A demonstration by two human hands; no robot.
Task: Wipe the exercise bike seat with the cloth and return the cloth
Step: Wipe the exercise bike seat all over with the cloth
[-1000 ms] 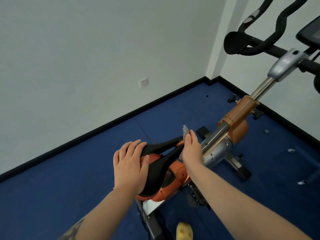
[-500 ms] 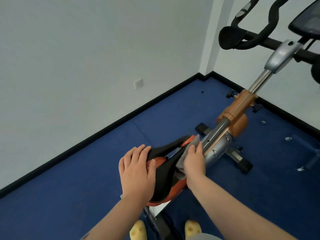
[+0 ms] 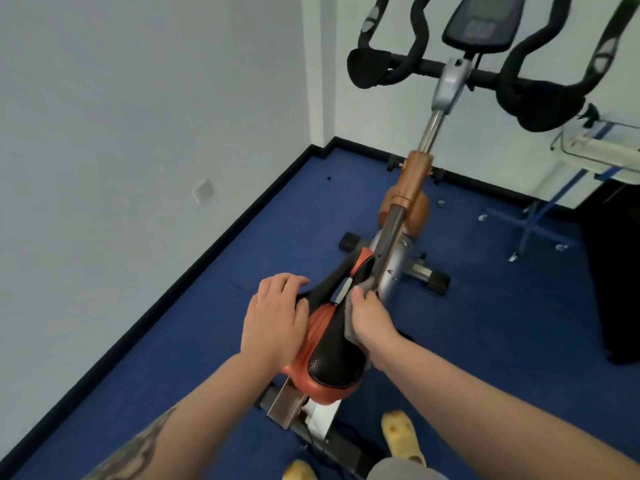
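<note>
The black and orange exercise bike seat (image 3: 332, 358) sits low in the middle of the head view, its nose pointing away from me. My left hand (image 3: 275, 323) lies flat on the seat's left side, fingers spread over the black top. My right hand (image 3: 370, 318) presses a grey cloth (image 3: 349, 317) against the seat's right side. Most of the cloth is hidden under that hand; a small fold shows near the fingertips by the frame tube.
The bike's silver and orange frame (image 3: 405, 209) rises ahead to black handlebars (image 3: 540, 98) and a console (image 3: 479, 20). Blue floor (image 3: 485, 341) surrounds it, white walls to the left and behind. A blue-legged stand (image 3: 540, 216) and a dark cabinet (image 3: 613, 271) are at right.
My right hand has slid the cloth back from the seat's nose along its right side toward me. My head has turned, bringing the handlebars and console into view.
</note>
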